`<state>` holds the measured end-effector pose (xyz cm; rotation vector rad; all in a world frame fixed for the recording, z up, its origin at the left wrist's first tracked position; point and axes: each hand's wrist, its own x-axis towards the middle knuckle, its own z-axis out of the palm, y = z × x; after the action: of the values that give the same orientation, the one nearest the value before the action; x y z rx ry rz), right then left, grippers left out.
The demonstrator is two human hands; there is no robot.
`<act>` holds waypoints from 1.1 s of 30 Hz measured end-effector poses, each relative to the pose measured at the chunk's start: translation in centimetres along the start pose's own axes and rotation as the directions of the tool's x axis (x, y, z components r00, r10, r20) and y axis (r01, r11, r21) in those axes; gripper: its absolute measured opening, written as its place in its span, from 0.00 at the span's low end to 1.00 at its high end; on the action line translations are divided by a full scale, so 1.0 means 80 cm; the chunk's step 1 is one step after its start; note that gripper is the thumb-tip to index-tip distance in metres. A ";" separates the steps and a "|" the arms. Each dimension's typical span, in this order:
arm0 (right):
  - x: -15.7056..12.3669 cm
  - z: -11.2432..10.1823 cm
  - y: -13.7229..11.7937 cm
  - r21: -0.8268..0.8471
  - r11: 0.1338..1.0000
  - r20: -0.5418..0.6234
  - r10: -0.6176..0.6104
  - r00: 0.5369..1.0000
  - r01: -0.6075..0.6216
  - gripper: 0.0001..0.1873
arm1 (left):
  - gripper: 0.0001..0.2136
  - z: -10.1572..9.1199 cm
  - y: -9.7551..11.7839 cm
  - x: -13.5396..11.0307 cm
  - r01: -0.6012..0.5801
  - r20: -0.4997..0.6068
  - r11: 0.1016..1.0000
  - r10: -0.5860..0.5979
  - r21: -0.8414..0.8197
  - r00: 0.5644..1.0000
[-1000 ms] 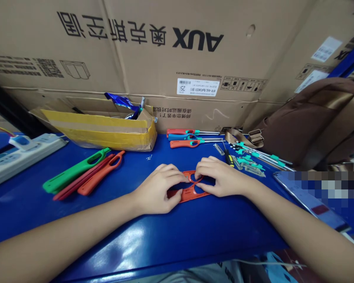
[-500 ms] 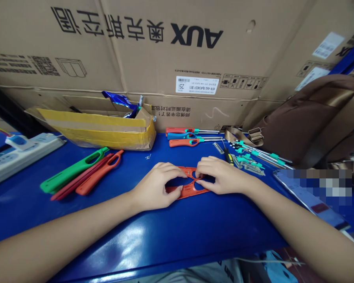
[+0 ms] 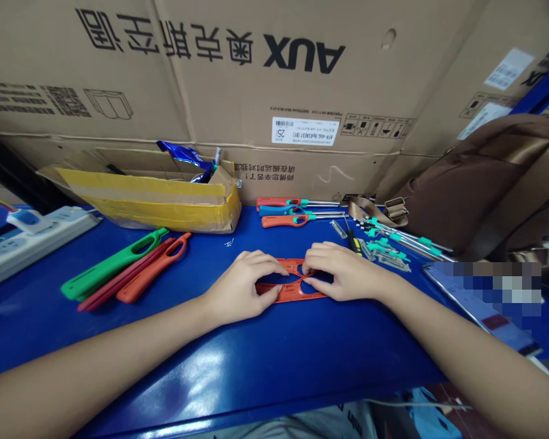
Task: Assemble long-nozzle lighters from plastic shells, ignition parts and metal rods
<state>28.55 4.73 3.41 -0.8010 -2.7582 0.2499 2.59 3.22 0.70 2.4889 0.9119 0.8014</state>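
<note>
Two orange halves of a gas lighter casing lie side by side between my hands, the far half (image 3: 292, 266) and the near half (image 3: 297, 292). My left hand (image 3: 240, 286) grips their left ends, fingers on the far half and thumb on the near one. On their right, the fingers and thumb of my right hand (image 3: 343, 272) close on the looped trigger-guard ends. The halves are close together at the loops, with a narrow blue gap further left. My fingers cover parts of both halves.
Left on the blue table lie green (image 3: 114, 265), dark red and orange casings (image 3: 153, 271). Behind stands a taped cardboard box (image 3: 155, 198). Assembled lighters (image 3: 283, 221), a screwdriver (image 3: 353, 241), metal rods (image 3: 416, 241) and small parts (image 3: 387, 255) lie beyond my right hand. A phone (image 3: 480, 311) lies right.
The near casing half has turned slightly and its lower edge has shifted a little toward the far half. Both hands stay almost where they were.
</note>
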 end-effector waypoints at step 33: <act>-0.082 -0.099 0.111 -0.258 -0.026 -0.220 0.975 0.032 -0.966 0.13 | 0.26 -0.001 0.012 -0.002 0.022 0.093 0.968 -0.046 0.249 0.995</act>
<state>40.67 9.30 7.55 -2.7958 -1.5585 -0.0299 2.89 2.47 1.21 2.6900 1.0746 0.5780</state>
